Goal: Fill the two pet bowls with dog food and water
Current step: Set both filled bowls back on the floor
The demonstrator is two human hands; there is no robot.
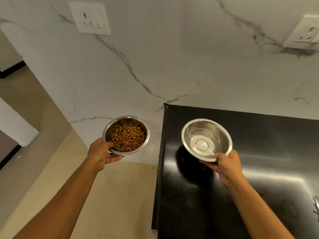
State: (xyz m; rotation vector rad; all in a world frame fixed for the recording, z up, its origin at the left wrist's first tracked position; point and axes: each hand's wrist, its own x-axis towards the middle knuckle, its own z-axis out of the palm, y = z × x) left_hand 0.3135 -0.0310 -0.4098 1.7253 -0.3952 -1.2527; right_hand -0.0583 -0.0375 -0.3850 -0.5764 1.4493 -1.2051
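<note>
My left hand (pixel 101 155) grips the near rim of a steel bowl (pixel 144 130) that holds brown dog food kibble (pixel 127 139). It is held up in front of the white marble wall. My right hand (pixel 226 165) grips the near rim of a second steel bowl (pixel 187 131), thumb inside the rim. This bowl holds clear water (pixel 203 143) and hangs above the glossy black counter (pixel 259 169), where its dark shadow falls. Both bowls are tilted slightly toward me and are a bowl's width apart.
A white marble wall (pixel 155 66) with grey veins carries a socket plate (pixel 89 18) at upper left and another (pixel 303 33) at upper right. Beige floor (pixel 120 195) lies left of the black counter. A beige wall corner stands at far left.
</note>
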